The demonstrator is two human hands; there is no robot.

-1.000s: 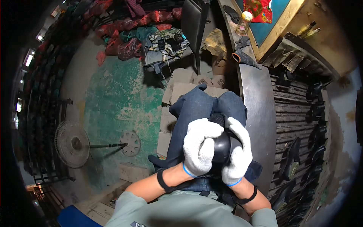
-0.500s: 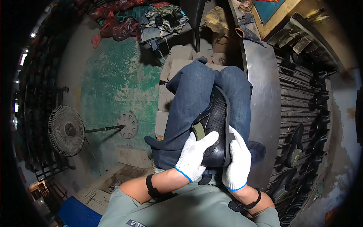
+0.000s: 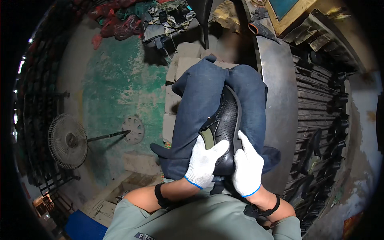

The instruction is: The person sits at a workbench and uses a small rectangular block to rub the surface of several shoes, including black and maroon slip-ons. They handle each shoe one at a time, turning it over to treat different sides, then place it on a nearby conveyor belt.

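Observation:
A black perforated leather shoe (image 3: 229,116) lies along my lap between my thighs, its toe pointing away from me. Its olive-green lining (image 3: 207,139) shows at the opening. My left hand (image 3: 203,163), in a white knitted glove, is closed on the heel end, with the thumb across the upper and the fingers by the opening. Against the sole edge on the other side rests my right hand (image 3: 248,169), gloved likewise, its fingers together and lying along the heel part. The underside of the shoe is hidden.
A metal-topped bench (image 3: 280,92) stands close on my right, with a slatted rack (image 3: 312,120) of black shoes beyond. A standing fan (image 3: 69,141) is at my left on the green floor (image 3: 120,84). Cloth and red bags (image 3: 124,26) are piled at the far left.
The shoe has turned slightly, so less of its sole edge shows. My right hand has shifted a little left and covers more of the heel side; my left hand keeps its hold.

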